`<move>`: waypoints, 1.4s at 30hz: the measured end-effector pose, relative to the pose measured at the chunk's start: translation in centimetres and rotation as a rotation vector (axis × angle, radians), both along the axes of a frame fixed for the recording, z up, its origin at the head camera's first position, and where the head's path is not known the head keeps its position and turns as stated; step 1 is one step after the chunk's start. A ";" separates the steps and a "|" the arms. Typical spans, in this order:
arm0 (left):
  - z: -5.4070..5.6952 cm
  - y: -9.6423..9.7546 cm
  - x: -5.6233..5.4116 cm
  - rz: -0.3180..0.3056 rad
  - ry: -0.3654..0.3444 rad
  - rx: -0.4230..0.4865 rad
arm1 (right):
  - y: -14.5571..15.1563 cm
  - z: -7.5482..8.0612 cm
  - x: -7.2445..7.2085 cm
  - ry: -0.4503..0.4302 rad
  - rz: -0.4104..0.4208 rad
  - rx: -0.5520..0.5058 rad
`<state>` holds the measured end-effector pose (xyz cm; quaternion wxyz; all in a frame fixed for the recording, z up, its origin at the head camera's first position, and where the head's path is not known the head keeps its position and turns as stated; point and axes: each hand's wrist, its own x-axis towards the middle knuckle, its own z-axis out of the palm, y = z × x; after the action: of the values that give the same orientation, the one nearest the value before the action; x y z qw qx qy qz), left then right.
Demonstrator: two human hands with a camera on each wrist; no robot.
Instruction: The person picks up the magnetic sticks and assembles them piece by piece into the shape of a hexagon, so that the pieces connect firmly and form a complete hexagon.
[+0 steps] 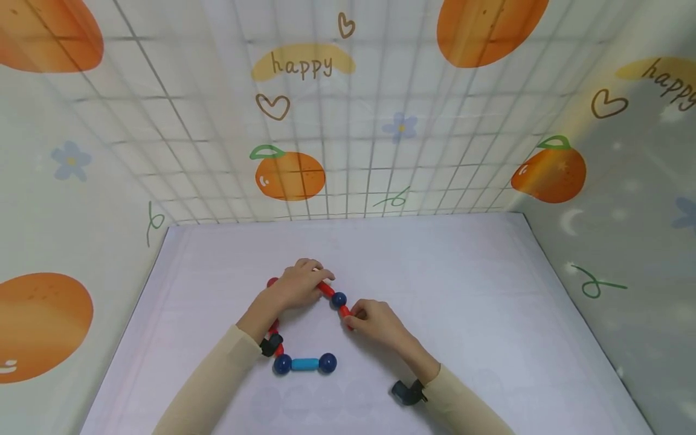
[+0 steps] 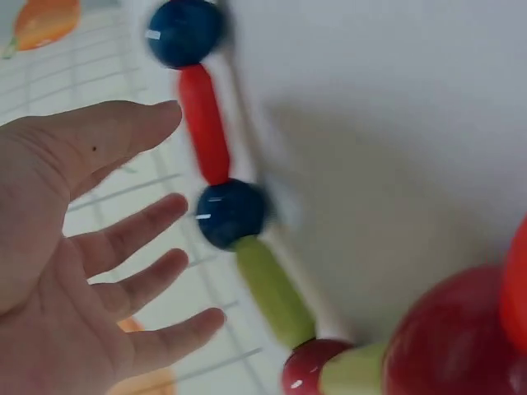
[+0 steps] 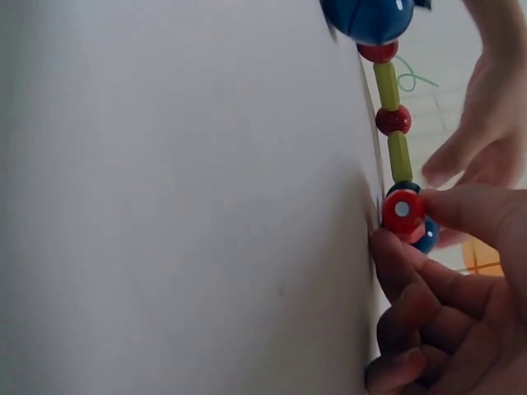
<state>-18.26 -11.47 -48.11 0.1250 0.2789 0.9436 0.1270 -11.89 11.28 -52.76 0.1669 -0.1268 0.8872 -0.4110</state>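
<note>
A bent chain of coloured rods and balls lies on the white table. My right hand [image 1: 379, 321] pinches a red rod [image 1: 345, 313] at its right end, next to a dark blue ball [image 1: 339, 299]. A pale round disc shows in this rod's end in the right wrist view. My left hand [image 2: 90, 239] hovers over the far part of the chain with its fingers spread and relaxed. Beside it are another red rod [image 2: 206, 123], a blue ball [image 2: 232, 214] and a green rod [image 2: 276, 292]. In the head view this hand hides part of the chain.
Toward the front, a light blue rod [image 1: 305, 364] joins two dark blue balls, with one ball [image 1: 327, 363] at the free end. A red ball [image 1: 273, 282] shows behind the left wrist. A patterned curtain [image 1: 348, 133] surrounds the white table [image 1: 462, 272].
</note>
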 end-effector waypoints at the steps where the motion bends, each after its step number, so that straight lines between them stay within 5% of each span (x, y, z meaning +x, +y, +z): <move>1: 0.3 -0.2 0.5 0.009 0.019 0.008 | 0.0 -0.1 -0.1 -0.004 0.003 -0.001; 5: 1.3 -1.2 3.0 0.044 0.046 0.080 | 0.1 -0.1 -0.4 -0.010 0.012 -0.013; 11: 1.1 -2.6 7.1 0.048 0.008 0.197 | 0.1 0.0 -0.8 -0.007 0.024 -0.006; 20: 0.0 -1.4 12.4 -0.034 -0.046 0.147 | 0.2 0.1 -1.6 -0.033 0.024 0.000; 30: -1.2 0.2 13.4 -0.067 0.004 -0.040 | 0.1 0.1 -1.6 -0.049 0.018 -0.023; 42: -1.6 0.1 12.4 0.037 0.013 -0.042 | 0.1 0.0 -1.5 -0.057 0.005 -0.039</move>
<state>-5.82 -11.32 -49.68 0.1224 0.2597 0.9519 0.1076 -13.42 11.38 -52.79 0.1905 -0.1205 0.8737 -0.4311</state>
